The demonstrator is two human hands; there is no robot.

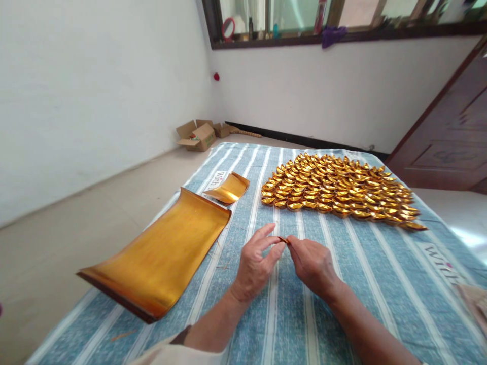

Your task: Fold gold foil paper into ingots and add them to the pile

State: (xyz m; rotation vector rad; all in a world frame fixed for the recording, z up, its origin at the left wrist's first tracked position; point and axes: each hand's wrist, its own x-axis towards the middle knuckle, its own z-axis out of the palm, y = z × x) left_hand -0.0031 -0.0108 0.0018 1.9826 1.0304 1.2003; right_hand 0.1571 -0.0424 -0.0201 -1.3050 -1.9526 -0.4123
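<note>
Between my two hands, above the striped cloth (243, 314), is a small folded piece of gold foil paper (283, 240). My left hand (258, 258) pinches one end of it between thumb and a fingertip, with other fingers raised. The other end is gripped in my right hand (314, 263), whose curled fingers hide part of it. To the left lies a large stack of gold foil paper sheets (163, 248), curling up at its ends. Just beyond it sits a smaller curled stack of gold foil paper (230, 188).
Many folded gold paper ingots (335, 187) stand packed in rows at the far right of the cloth. Past the far left edge, an open cardboard box (198, 137) rests on the floor. A wooden door (449, 121) is at the right, and a window ledge (274, 44) runs along the back wall.
</note>
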